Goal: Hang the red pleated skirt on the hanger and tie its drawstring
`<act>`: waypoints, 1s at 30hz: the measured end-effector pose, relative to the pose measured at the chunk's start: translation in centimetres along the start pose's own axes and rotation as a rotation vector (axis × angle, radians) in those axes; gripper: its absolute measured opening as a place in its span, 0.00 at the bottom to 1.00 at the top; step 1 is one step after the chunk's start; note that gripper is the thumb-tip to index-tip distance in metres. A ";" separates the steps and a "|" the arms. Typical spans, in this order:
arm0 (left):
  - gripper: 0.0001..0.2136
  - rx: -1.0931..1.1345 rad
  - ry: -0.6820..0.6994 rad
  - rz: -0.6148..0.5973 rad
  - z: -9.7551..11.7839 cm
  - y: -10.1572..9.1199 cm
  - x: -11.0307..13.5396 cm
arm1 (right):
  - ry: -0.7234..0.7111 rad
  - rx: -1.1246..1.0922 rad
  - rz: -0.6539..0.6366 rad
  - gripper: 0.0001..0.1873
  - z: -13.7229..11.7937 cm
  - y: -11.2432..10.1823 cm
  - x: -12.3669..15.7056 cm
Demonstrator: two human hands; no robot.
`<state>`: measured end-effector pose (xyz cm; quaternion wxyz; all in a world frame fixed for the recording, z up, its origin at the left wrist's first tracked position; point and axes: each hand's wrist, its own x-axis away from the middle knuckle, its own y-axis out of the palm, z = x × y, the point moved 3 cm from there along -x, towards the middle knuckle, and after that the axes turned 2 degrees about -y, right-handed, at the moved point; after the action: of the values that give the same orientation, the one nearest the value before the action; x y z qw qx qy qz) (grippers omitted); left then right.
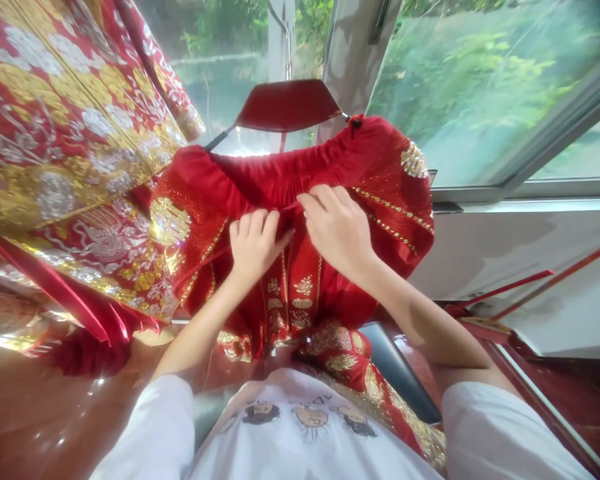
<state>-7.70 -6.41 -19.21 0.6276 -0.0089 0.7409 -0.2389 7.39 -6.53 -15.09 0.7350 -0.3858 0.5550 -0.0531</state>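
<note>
**Both Hands Pinched the Waistband of a Red Embroidered Garment**

The red garment [290, 220] hung in front of the person, draped over the back of a red chair [286, 103] near the window, its lower folds spilling down toward the person's lap. Gold beadwork ran in lines across its panels, with round gold motifs at the left and upper right and small gold patches down the centre.

The left hand [254, 243] was curled with its fingers folded down onto the gathered upper edge of the garment, closed on the cloth. The right hand [336, 227] lay just beside it, fingers bent and pressed together on the same edge, gripping the fabric. The two hands were near each other, almost touching, at the middle of the waistband. A thin red thread or cord seemed to run between them, though it was too fine to tell for sure.

To the left hung a second embroidered cloth [65, 133], red with dense gold and silver patterns, overlapping the garment's left side. Below were the person's white shirt [300, 433] with small printed figures and white sleeves. Behind the chair stood a window [480, 80] showing green foliage, with a pale wall [520, 260] under its sill.
</note>
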 end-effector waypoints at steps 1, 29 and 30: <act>0.16 0.004 -0.008 -0.046 -0.5 0.3 0.1 | 0.002 -0.016 -0.022 0.16 0.0 0.3 -0.2; 0.08 0.713 -0.322 -0.273 -6.8 -8.5 -7.0 | 0.283 -0.477 0.042 0.11 4.8 -6.4 -3.4; 0.07 0.722 -0.308 -0.368 -6.7 -8.6 -6.8 | 0.297 -0.494 -0.021 0.13 4.7 -6.2 -3.2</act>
<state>-14.99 -9.57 -9.16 0.6409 0.0438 0.4935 -0.5863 12.40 -6.84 -8.29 0.5288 -0.5468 0.6489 0.0202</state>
